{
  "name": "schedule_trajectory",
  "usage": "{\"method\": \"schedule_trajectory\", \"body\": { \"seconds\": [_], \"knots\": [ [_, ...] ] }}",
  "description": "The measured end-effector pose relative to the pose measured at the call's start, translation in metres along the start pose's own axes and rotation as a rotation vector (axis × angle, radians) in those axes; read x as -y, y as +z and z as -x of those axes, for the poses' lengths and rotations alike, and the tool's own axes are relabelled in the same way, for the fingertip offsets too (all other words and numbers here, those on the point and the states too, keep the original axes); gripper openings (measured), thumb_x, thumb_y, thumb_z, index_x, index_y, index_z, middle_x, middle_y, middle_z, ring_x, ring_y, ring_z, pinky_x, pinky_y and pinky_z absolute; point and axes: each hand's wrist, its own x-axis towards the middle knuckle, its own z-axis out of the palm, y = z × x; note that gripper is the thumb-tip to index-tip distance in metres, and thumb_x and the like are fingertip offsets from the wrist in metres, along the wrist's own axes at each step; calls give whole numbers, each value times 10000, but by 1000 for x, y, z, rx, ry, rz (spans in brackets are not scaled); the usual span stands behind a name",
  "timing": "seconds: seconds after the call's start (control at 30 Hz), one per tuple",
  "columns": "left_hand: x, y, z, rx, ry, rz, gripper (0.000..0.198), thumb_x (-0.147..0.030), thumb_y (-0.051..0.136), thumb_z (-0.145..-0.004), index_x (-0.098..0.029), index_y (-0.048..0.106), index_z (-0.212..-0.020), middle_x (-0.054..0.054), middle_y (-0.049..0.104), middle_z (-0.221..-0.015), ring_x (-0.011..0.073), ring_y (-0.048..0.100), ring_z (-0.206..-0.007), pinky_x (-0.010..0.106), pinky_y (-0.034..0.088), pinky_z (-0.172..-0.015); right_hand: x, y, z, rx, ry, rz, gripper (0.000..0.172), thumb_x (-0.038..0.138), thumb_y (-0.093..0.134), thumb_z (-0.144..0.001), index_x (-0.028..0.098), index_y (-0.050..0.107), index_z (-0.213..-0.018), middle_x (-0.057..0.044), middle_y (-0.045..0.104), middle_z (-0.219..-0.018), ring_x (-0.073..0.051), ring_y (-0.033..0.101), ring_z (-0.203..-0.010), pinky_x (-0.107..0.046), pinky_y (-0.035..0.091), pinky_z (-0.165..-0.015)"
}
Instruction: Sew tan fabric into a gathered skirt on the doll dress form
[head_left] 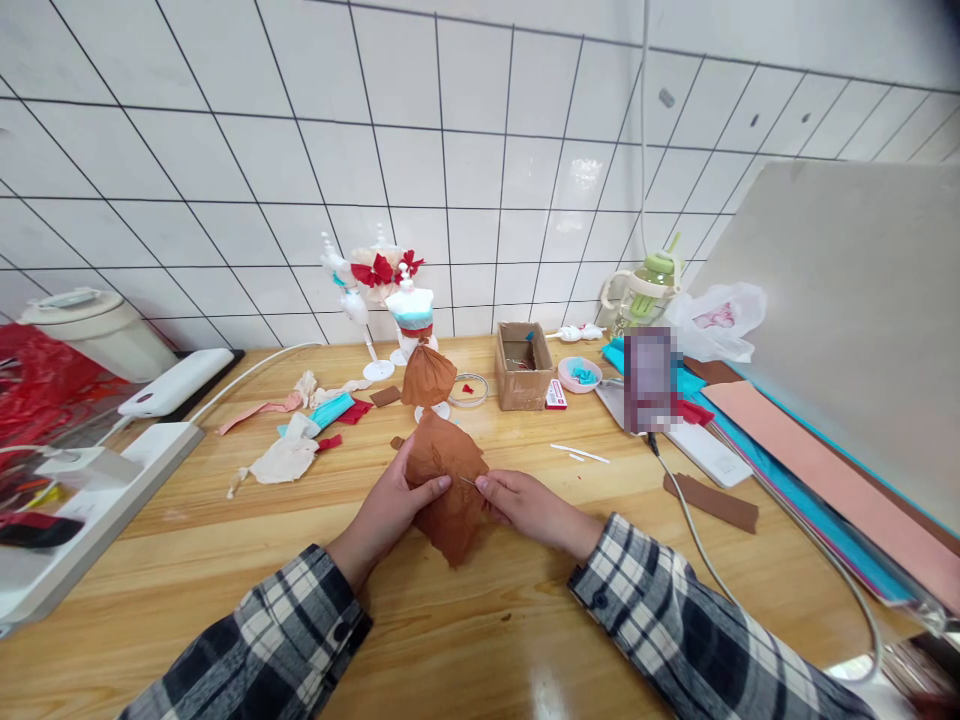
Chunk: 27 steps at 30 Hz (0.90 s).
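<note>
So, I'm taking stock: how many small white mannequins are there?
3 small white mannequins: the front one, wearing gathered brown fabric; the left one; the rear one, partly covered. More may be hidden.

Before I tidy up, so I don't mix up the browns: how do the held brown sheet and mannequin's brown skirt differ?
The brown sheet is spread in the left hand; the brown skirt is gathered on the mannequin. The sheet ends in a point; the skirt looks rounded. Both are orange-brown.

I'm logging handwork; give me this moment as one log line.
left hand: holds brown cloth | right hand: pinches thin needle-like piece at cloth | mannequin: upright behind
</note>
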Motion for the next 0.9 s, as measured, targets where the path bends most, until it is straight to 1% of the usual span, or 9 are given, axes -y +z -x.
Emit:
{"method": "schedule_trajectory", "body": {
  "seconds": [0.13,0.3,0.4,0.5,0.6,0.77,0.9],
  "knots": [
    [-1,3,1,-16,17,-29,994,-349,804,-639,-243,258,-1463,106,606,-1293,307,566,-1185,453,460,-992,-1,1,-1,-9,12,11,517,659,358,-880,182,465,-714,35,435,-615,-105,401,-576,-245,335,-560],
    [0,3,0,-13,22,-52,985,-345,800,-644,-235,263,-1463,103,615,-1282,309,573,-1175,444,470,-984,0,1,-2,-9,-1,-34,511,648,368,-878,173,511,-756,17,472,-676,-113,414,-618,-248,352,-590],
    [0,1,0,-3,17,-41,998,-322,795,-656,-232,232,-1475,104,611,-1286,300,576,-1173,429,476,-982,0,0,-2,-6,3,-31,506,639,366,-883,170,523,-775,15,477,-686,-114,411,-625,-252,355,-607],
    [0,0,0,7,12,-19,1000,-301,784,-675,-234,202,-1485,115,567,-1341,297,553,-1204,420,469,-996,-1,0,-2,-1,9,-5,500,636,368,-884,175,496,-739,27,443,-650,-107,388,-600,-246,333,-582],
    [0,0,1,19,11,13,977,-315,767,-697,-246,197,-1487,123,515,-1396,301,517,-1245,419,452,-1019,-1,-1,-3,-11,-3,19,510,651,359,-879,183,464,-704,32,422,-628,-105,373,-587,-242,321,-562],
    [0,1,1,-18,-9,-2,978,-349,789,-661,-258,249,-1472,118,536,-1378,321,536,-1223,430,475,-996,3,0,1,6,23,23,536,672,326,-882,189,438,-679,35,436,-582,-97,371,-529,-239,311,-522],
    [0,2,1,-8,5,-30,979,-362,785,-666,-237,241,-1470,128,533,-1379,325,530,-1228,460,468,-996,5,2,2,12,40,28,558,679,291,-889,190,429,-660,37,444,-546,-89,370,-494,-232,302,-502]
  ]
}}
